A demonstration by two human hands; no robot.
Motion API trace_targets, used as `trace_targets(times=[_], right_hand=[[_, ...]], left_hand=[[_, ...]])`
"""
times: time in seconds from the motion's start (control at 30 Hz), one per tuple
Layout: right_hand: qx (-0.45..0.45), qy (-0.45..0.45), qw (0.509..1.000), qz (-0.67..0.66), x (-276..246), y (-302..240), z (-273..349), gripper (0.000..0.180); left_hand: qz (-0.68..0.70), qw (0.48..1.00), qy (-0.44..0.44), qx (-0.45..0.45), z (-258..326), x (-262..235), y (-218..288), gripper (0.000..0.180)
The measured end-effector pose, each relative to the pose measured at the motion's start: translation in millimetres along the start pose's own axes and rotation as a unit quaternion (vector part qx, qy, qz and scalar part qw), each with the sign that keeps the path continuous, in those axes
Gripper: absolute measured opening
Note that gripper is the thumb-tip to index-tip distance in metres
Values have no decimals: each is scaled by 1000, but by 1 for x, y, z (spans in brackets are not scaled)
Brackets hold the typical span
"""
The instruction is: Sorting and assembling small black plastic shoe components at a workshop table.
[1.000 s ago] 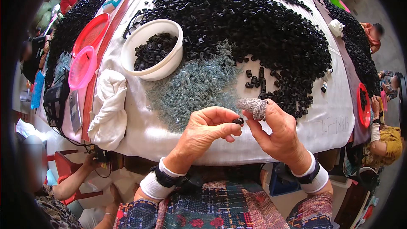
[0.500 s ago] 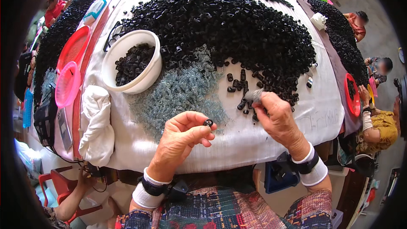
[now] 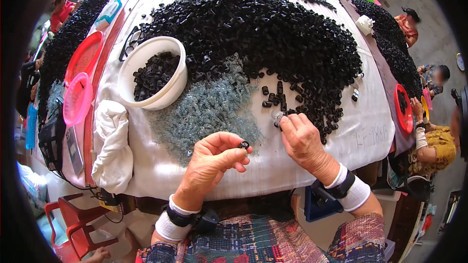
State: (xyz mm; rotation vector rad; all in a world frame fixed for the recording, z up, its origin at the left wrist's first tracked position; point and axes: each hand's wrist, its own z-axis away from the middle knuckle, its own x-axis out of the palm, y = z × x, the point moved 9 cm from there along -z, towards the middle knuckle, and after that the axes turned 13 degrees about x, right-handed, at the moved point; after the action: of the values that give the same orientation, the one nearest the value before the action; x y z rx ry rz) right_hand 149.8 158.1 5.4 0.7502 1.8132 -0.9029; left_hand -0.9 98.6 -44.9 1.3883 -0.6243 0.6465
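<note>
A small black ring-shaped part [image 3: 244,144] is pinched in the left hand [image 3: 207,163], its round open end exposed beyond the fingers. Toward its one o'clock, short black cylinders [image 3: 272,97] are strewn on the white-covered surface [image 3: 261,178], some upright, some tipped over. Toward two o'clock, another piece is partly hidden by the right hand [image 3: 302,141].

Red chair [image 3: 74,213]; grey floor [image 3: 433,39]

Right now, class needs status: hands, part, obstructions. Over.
Left hand pinches black part; right hand beside loose black pieces, grip unclear; silvery coils beyond, apparently not blocking.
</note>
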Motion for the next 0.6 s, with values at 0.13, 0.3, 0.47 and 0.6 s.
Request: trace_targets(times=[0.13, 0.3, 0.47, 0.6], right_hand=[[-59, 13, 998, 18, -5, -14, 8, 27], [-22, -30, 974, -223, -44, -37, 2, 33], [-82, -1, 959, -270, -58, -54, 3, 28], [-55, 20, 955, -292, -51, -49, 9, 26]], left_hand=[[-11, 1000, 8, -8, 3, 0, -3, 17], [-53, 998, -2, -17, 0, 11, -5, 16], [-27, 998, -38, -32, -1, 26, -10, 19], [-31, 999, -39, -17, -1, 23, -16, 18]])
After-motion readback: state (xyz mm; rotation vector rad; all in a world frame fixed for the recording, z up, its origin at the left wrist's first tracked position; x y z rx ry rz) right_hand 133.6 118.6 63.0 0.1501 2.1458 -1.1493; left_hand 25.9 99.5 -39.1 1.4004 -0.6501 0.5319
